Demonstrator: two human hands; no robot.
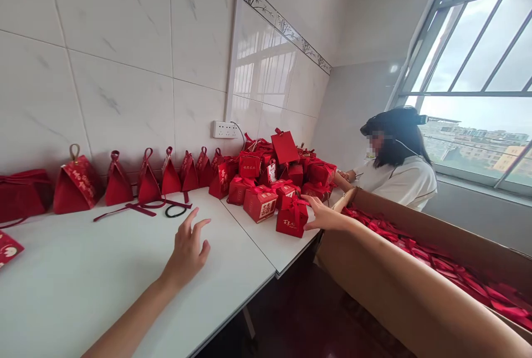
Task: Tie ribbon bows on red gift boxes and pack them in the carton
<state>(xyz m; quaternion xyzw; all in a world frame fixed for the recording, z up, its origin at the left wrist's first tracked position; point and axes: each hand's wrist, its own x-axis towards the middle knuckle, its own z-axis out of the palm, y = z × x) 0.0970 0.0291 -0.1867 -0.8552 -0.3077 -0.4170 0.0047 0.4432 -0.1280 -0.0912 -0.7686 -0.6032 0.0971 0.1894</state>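
Observation:
My left hand hovers over the white table with its fingers apart and nothing in them. At the near edge of a pile of gift boxes, my right hand holds the right side of a red gift box with a ribbon bow and gold lettering. Its fingers lie near the bow and the thumb is low on the side. Just left of it sits another red box with a white patterned panel. Past my left hand lie a black ring and loose dark red ribbons.
Several red triangular boxes with loop handles stand along the tiled wall. The pile of red boxes fills the far table. On the right, a large cardboard carton holds many red ribboned pieces. A person works beyond it by the window.

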